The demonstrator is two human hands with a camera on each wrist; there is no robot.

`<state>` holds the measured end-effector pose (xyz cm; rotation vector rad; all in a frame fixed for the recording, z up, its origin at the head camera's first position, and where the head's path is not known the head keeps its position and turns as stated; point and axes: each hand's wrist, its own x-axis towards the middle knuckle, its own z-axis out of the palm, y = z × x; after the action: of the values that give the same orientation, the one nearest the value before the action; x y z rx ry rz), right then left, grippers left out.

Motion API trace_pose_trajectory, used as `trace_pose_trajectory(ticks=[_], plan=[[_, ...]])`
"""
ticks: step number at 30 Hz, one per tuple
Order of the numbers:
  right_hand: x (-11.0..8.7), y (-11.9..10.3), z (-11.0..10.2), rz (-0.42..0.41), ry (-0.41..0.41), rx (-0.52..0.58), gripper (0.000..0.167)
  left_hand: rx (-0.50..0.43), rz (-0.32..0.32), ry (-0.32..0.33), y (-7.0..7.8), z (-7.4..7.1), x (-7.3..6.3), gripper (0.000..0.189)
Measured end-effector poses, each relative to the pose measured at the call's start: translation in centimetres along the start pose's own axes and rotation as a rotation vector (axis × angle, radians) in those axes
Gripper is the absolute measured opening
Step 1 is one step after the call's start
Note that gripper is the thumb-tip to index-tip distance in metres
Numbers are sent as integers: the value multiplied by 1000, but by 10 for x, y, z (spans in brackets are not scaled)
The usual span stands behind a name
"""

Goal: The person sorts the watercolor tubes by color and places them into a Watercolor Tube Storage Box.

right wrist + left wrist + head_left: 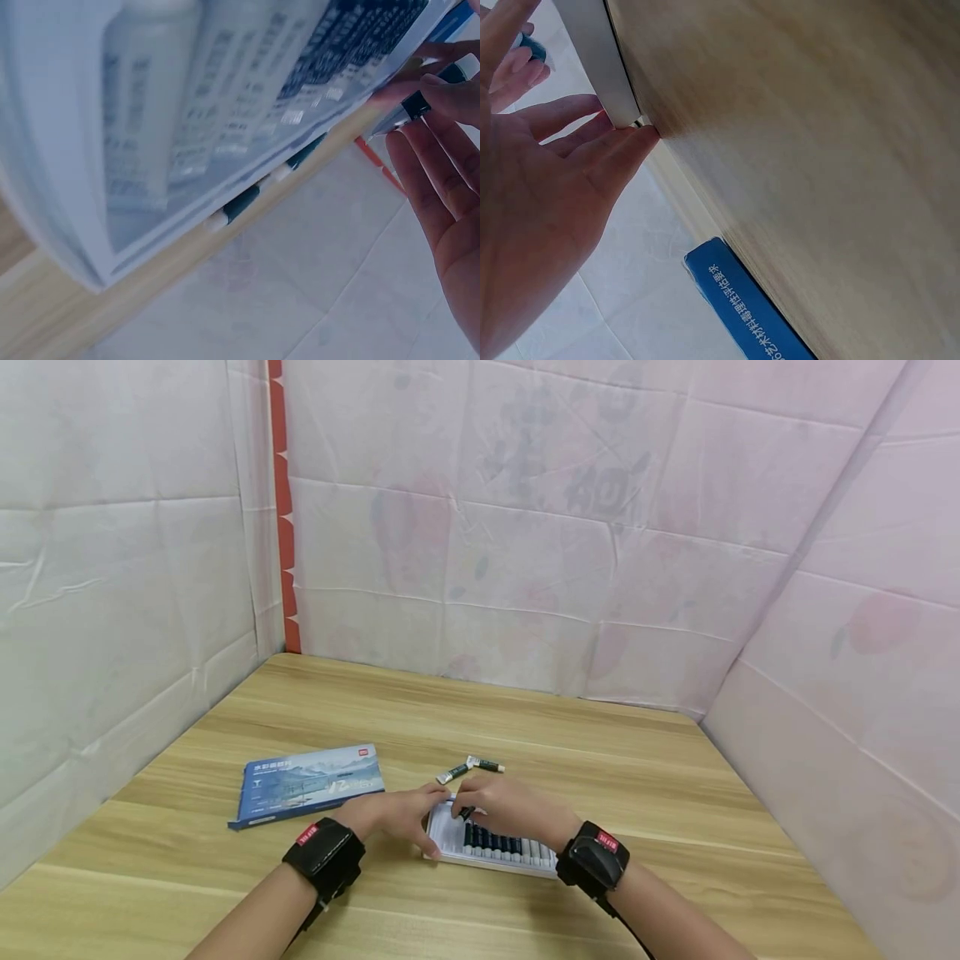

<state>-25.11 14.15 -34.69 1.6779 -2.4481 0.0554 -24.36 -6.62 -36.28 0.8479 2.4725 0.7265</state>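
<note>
A white plastic tray [495, 862] lies on the table with a row of small paint tubes [491, 841] in it, some dark-labelled, some pale. My left hand [397, 814] holds the tray's left end, thumb at the near corner and fingers at the far side. Over the tray's left part, my right hand [517, 807] pinches a dark-labelled paint tube [416, 105] between thumb and fingers. Two more paint tubes lie on the table just beyond the tray, one [453, 773] angled and the other [488, 765] beside it.
To the left of the tray lies a blue and white paint box [315, 783] with a mountain lake picture. The wooden table [637, 760] is bounded by pale sheet-covered walls [525, 527] at the back and both sides.
</note>
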Motion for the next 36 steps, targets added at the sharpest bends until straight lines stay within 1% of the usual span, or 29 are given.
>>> trace_pose_trajectory(ticks=[7, 11, 15, 19, 23, 26, 31, 33, 35, 36], plan=[[6, -9, 7, -65, 11, 31, 22, -25, 19, -3, -1, 0, 1, 82], [7, -10, 8, -82, -11, 74, 23, -34, 20, -2, -2, 0, 1, 79], [7, -8, 9, -84, -54, 178, 19, -35, 8, -5, -1, 0, 1, 81], [5, -4, 8, -68, -97, 292, 15, -23, 2, -6, -1, 0, 1, 84], [4, -1, 7, -36, -132, 349, 11, -6, 9, -8, -1, 1, 2, 84], [6, -2, 6, -9, -152, 342, 9, -5, 17, -11, -2, 0, 3, 84], [10, -6, 4, 20, -175, 221, 8, -6, 18, -10, -2, -2, 2, 84], [11, -7, 4, 35, -192, 192, 8, -14, 16, -10, -2, -2, 2, 84], [11, -5, 1, 58, -195, 209, 8, -27, 23, -6, 0, -1, 1, 83], [11, -1, 1, 70, -181, 233, 8, -30, 27, -5, 0, 0, 1, 83]])
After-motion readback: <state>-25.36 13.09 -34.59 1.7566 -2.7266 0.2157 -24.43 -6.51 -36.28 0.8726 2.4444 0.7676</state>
